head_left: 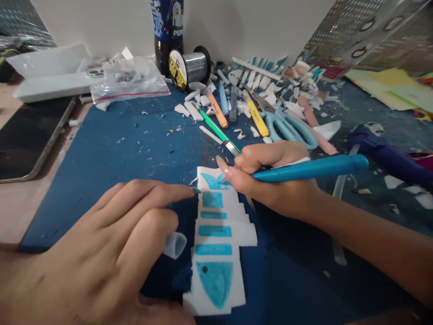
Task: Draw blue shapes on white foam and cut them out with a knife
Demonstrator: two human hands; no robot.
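A white cut-out (245,234) with blue-coloured fish parts lies on the dark blue mat: a tail at the far end, several bars, and a head with a black dot eye nearest me. My right hand (280,180) grips a blue marker (324,168), its working end at the tail and partly hidden by my fingers. My left hand (125,243) lies spread on the left. Its index fingertip meets the cut-out's left edge near the tail, and the thumb is by the bottom edge. From under the left fingers a translucent tube (176,245) sticks out.
Behind the hands lie a green-handled craft knife (216,128), light-blue scissors (291,128), several markers (256,115) and heaped white scraps (270,85). A wire spool (196,67) stands beside a dark bottle (167,36). At left is a phone (34,135); a dark-blue glue gun (382,149) lies right.
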